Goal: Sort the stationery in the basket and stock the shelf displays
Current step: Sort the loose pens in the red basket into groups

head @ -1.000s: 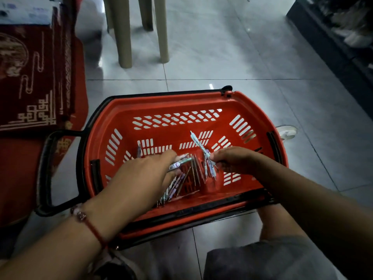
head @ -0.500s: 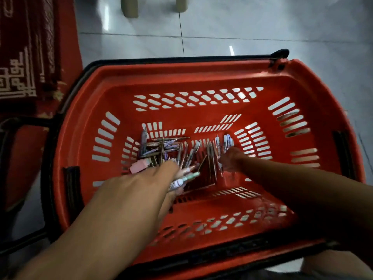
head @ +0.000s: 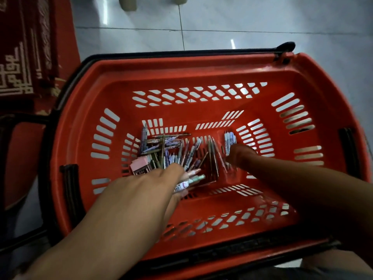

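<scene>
both my hands are in the red basket point(head: 201, 69): left hand point(head: 145, 188) pinching a pen point(head: 189, 181), right hand point(head: 240, 154) curled on the pens point(head: 229, 141), grip unclear.

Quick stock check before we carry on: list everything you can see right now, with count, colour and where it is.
basket: one, red with black handles, on the floor, centre of view.
pens: a loose pile, too many to count, mostly pastel and dark barrels, on the basket's bottom.
small pen bunch: a few, white and blue, at the pile's right edge by the right hand.
eraser: one, pink, at the pile's left edge.
mat: one, dark red with gold pattern, far left.
floor: pale glossy tiles.
stool legs: two, beige, top edge.
left hand: holds a white-and-green pen.
right hand: on the pile, grip hidden.
</scene>
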{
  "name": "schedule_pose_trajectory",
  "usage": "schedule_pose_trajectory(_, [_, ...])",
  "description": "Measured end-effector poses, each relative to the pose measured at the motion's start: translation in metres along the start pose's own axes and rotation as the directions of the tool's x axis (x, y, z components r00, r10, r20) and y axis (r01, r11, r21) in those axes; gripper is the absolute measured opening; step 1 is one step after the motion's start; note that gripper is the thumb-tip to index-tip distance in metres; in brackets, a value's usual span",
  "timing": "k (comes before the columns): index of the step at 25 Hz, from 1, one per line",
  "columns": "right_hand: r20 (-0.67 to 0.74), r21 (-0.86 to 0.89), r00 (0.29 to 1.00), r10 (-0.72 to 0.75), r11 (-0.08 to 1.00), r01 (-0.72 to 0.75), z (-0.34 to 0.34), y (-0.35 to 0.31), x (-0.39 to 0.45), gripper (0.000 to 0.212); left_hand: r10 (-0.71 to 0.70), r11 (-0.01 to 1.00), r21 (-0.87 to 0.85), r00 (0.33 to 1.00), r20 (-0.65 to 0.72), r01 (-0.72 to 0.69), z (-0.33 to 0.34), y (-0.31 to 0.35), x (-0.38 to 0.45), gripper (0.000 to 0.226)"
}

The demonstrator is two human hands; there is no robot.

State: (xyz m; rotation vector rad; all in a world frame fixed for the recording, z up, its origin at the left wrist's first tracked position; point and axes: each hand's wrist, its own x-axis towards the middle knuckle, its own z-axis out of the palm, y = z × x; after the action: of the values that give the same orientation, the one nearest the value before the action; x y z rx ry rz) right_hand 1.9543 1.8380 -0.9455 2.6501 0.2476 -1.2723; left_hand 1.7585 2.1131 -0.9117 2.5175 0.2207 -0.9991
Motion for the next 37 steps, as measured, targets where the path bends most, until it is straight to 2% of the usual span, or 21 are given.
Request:
schedule_pose_trajectory(2, [0.034, -0.002, 0.999, -0.043, 0.999, 0.043, -0.012, -0.006, -0.016, 0.032, 0.188, 0.978, -0.055, 0.961, -0.201, -0.203, -0.049, 0.056, -0.066, 0.017])
schedule_pose_trajectory(3, [0.027, 0.007, 0.997, -0.068, 0.998, 0.067, -0.016, -0.010, -0.024, 0.034, 0.216, 0.976, 0.061, 0.897, -0.385, -0.209, -0.073, 0.078, -0.084, 0.018])
schedule_pose_trajectory(5, [0.070, 0.122, 0.988, -0.138, 0.984, 0.129, -0.036, -0.018, -0.054, 0.036, 0.362, 0.932, 0.183, 0.848, -0.386, -0.314, -0.109, 0.097, -0.127, 0.019])
schedule_pose_trajectory(6, [0.087, 0.246, 0.982, -0.170, 0.958, 0.145, -0.047, -0.021, -0.076, 0.033, 0.323, 0.946, 0.144, 0.870, -0.372, -0.290, -0.119, 0.102, -0.133, 0.019])
schedule_pose_trajectory(7, [0.105, 0.434, 0.965, -0.241, 0.884, 0.174, -0.057, -0.023, -0.104, 0.028, 0.275, 0.961, 0.128, 0.895, -0.351, -0.246, -0.117, 0.108, -0.130, 0.019])
schedule_pose_trajectory(8, [0.132, 0.681, 0.928, -0.349, 0.712, 0.171, -0.068, -0.025, -0.136, 0.023, 0.274, 0.961, 0.130, 0.897, -0.347, -0.244, -0.114, 0.109, -0.132, 0.020])
schedule_pose_trajectory(9, [0.140, 0.869, 0.871, -0.471, 0.480, 0.120, -0.078, -0.025, -0.170, 0.021, 0.290, 0.957, 0.126, 0.885, -0.365, -0.261, -0.116, 0.111, -0.132, 0.020])
schedule_pose_trajectory(10, [0.122, 0.956, 0.818, -0.562, 0.288, 0.055, -0.084, -0.026, -0.203, 0.023, 0.322, 0.947, 0.112, 0.860, -0.396, -0.302, -0.115, 0.112, -0.136, 0.021])
schedule_pose_trajectory(11, [0.074, 0.985, 0.789, -0.610, 0.166, 0.036, -0.085, -0.027, -0.230, 0.025, 0.345, 0.937, 0.103, 0.848, -0.402, -0.333, -0.113, 0.112, -0.140, 0.022])
schedule_pose_trajectory(12, [0.014, 0.994, 0.791, -0.612, 0.096, 0.056, -0.081, -0.029, -0.250, 0.025, 0.358, 0.930, 0.079, 0.840, -0.408, -0.358, -0.111, 0.112, -0.143, 0.024])
schedule_pose_trajectory(15, [-0.178, 0.983, 0.870, -0.460, -0.041, 0.179, -0.063, -0.033, -0.284, 0.016, 0.390, 0.898, -0.022, 0.819, -0.421, -0.439, -0.109, 0.118, -0.151, 0.035])
schedule_pose_trajectory(18, [-0.288, 0.952, 0.884, -0.368, -0.214, 0.220, -0.050, -0.033, -0.310, 0.013, 0.414, 0.847, -0.123, 0.787, -0.457, -0.516, -0.098, 0.131, -0.166, 0.047])
schedule_pose_trajectory(21, [-0.340, 0.933, 0.879, -0.334, -0.239, 0.270, -0.037, -0.029, -0.329, 0.018, 0.481, 0.766, -0.200, 0.751, -0.452, -0.611, -0.088, 0.141, -0.181, 0.044])
schedule_pose_trajectory(25, [-0.383, 0.912, 0.899, -0.214, -0.241, 0.331, -0.029, -0.014, -0.349, 0.010, 0.464, 0.730, -0.294, 0.764, -0.448, -0.617, -0.092, 0.149, -0.194, 0.031])
schedule_pose_trajectory(28, [-0.361, 0.892, 0.929, -0.083, -0.321, 0.318, -0.027, 0.000, -0.362, 0.013, 0.419, 0.717, -0.329, 0.757, -0.502, -0.615, -0.101, 0.152, -0.211, 0.020])
schedule_pose_trajectory(31, [-0.272, 0.879, 0.961, -0.051, -0.420, 0.226, -0.032, 0.013, -0.374, 0.014, 0.395, 0.733, -0.305, 0.745, -0.537, -0.608, -0.112, 0.148, -0.227, 0.015])
schedule_pose_trajectory(32, [-0.247, 0.873, 0.967, -0.066, -0.448, 0.192, -0.034, 0.018, -0.380, 0.015, 0.385, 0.743, -0.292, 0.742, -0.550, -0.602, -0.117, 0.147, -0.235, 0.019])
schedule_pose_trajectory(35, [-0.206, 0.836, 0.971, -0.118, -0.536, 0.112, -0.043, 0.035, -0.398, 0.020, 0.297, 0.790, -0.271, 0.729, -0.616, -0.550, -0.126, 0.147, -0.263, 0.050])
schedule_pose_trajectory(37, [-0.205, 0.831, 0.965, -0.163, -0.550, 0.084, -0.056, 0.040, -0.407, 0.023, 0.246, 0.790, -0.282, 0.702, -0.668, -0.545, -0.131, 0.149, -0.280, 0.055])
